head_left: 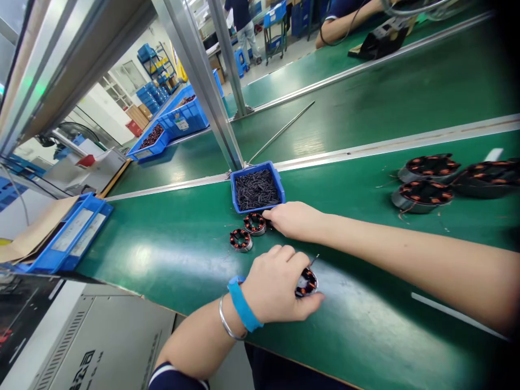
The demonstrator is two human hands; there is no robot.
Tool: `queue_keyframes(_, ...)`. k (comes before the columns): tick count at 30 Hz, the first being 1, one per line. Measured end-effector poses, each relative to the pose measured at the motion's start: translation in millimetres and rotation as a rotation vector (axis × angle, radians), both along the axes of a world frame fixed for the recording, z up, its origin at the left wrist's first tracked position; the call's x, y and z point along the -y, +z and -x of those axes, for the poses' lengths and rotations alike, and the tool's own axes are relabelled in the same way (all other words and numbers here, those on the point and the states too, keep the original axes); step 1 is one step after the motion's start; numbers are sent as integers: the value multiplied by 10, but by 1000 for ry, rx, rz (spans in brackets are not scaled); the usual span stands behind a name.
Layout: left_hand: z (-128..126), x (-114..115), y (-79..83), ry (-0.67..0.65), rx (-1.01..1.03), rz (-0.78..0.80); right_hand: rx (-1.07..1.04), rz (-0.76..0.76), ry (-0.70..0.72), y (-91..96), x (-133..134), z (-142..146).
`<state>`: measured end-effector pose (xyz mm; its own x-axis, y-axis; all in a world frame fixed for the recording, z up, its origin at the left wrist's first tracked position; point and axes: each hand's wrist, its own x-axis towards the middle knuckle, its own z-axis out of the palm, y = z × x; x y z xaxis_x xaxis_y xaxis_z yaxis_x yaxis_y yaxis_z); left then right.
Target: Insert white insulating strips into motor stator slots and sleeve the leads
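Nearest us, at the lower left of the frame, stood a grey machine housing (101, 346), and just beyond it ran the green bench mat (365, 325). At the lower centre our left hand (276, 287), with a blue wristband (244, 306) and a metal bangle (225, 319) on the wrist, was closed around a small copper-wound coil (306, 283). The coil sat between the curled fingers and the thumb and rested on the mat. A little farther in, our right hand (294, 219) reached across from the right edge with its fingers drawn narrow. Its fingertips touched the nearer of two more loose coils (255, 223), but we could not tell whether they gripped it. The second loose coil (241, 240) lay just beside the first, to its lower left. Directly behind them sat a small blue tray (233, 190) filled with dark slender pieces. At the right edge, well apart, lay three larger wound stators (424, 194). Past the tray a slanted metal post (211, 92) rose to the top of the frame, with a thin rod (280, 132) lying on the belt near it. Blue bins (179, 116) stood in the upper left, and another person's forearm (345, 21) rested at the top.
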<state>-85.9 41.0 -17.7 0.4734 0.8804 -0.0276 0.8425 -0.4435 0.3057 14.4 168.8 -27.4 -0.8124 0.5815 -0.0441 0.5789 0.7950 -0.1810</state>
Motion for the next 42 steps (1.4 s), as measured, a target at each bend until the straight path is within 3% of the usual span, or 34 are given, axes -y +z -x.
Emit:
queue_keyframes(4, 4, 0, 0, 2, 8, 16, -37, 44, -86, -98, 13, -75)
queue_keyframes(8, -1, 6, -32, 4, 32, -8, -65, 100, -179, -87, 122, -540)
queue_keyframes(10, -9, 7, -53, 1, 58, -18, -213, 273, -234, -81, 231, -850)
queue_keyframes(12, -20, 5, -67, -7, 86, -13, -480, 561, -311, -79, 371, -1096)
queue_keyframes(14, -29, 1, -70, -9, 105, -3, -699, 782, -378, -85, 513, -1219)
queue_keyframes(15, -33, -2, -68, -11, 112, 0, -744, 818, -389, -90, 573, -1236)
queue_keyframes(24, -35, -11, -46, -37, 112, 24, -852, 908, -384, -150, 640, -1127)
queue_keyframes(42, -31, -24, -50, -42, 115, 26, -818, 839, -312, -120, 631, -1126)
